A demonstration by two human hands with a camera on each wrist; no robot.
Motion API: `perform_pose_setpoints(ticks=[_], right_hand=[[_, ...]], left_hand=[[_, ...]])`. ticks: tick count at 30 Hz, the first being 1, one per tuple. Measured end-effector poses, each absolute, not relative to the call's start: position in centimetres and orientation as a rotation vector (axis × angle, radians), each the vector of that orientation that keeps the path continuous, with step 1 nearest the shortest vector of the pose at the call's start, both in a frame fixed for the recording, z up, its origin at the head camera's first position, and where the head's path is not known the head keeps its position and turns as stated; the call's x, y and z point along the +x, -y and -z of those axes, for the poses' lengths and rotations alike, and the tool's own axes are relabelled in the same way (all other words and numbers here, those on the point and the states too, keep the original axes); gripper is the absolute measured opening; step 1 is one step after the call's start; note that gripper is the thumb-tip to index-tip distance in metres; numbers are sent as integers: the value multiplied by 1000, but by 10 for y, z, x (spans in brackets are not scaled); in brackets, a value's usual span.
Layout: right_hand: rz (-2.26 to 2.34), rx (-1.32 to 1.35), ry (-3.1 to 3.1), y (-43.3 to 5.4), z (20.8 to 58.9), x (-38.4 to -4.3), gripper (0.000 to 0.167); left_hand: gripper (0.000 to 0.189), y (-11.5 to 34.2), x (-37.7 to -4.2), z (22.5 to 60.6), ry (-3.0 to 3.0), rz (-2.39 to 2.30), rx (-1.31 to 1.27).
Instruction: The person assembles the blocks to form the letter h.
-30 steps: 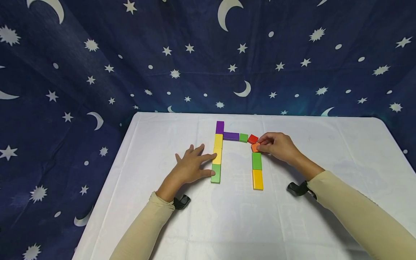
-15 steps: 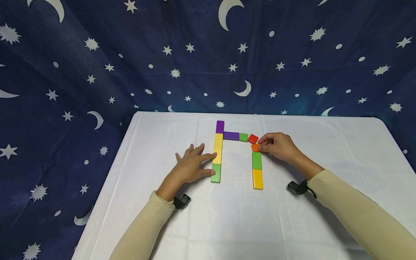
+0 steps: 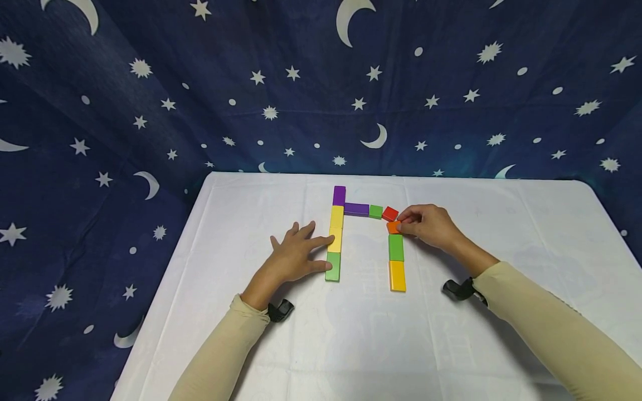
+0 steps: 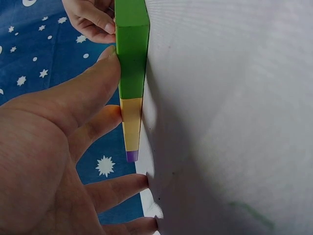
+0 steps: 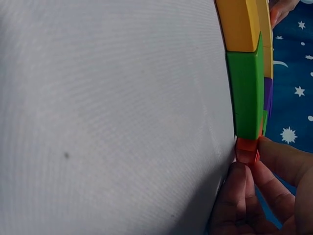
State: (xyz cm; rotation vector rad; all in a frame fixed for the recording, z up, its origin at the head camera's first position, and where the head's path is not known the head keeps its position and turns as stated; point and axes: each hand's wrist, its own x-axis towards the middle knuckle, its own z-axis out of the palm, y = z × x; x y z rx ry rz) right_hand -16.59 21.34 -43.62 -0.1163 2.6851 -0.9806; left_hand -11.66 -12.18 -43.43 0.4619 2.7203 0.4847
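My right hand (image 3: 430, 225) pinches a small orange block (image 3: 393, 227) between thumb and fingers. That block lies at the far end of a green block (image 3: 396, 247), with a yellow-orange block (image 3: 397, 276) nearer me. A tilted red block (image 3: 389, 214) sits just beyond the orange one. With fingers spread, my left hand (image 3: 293, 257) rests its thumb on a light green block (image 3: 333, 267) and its index finger on a yellow block (image 3: 335, 239). In the left wrist view the thumb (image 4: 93, 81) touches the green block's top.
Another yellow block (image 3: 337, 216) and an upright purple block (image 3: 339, 196) continue the left column. From it a long purple block (image 3: 357, 209) and a small green block (image 3: 375, 211) run toward the red one. A white cloth covers the table (image 3: 361, 340); a starry curtain (image 3: 301, 128) hangs behind.
The orange block has turned slightly, from tilted to more in line with the green block below it. My left hand has kept its place.
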Motion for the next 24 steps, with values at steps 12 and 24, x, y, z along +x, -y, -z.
perform_pose_setpoints(ticks=[12,24], right_hand=[[978,-114,-2685,-212,438,-166,23],[1010,-107,-2678,-213,434,-164,24]], left_hand=[[67,122,-117,435,-2721,-483,461],[66,122,-116,434,-2724,-486,466]])
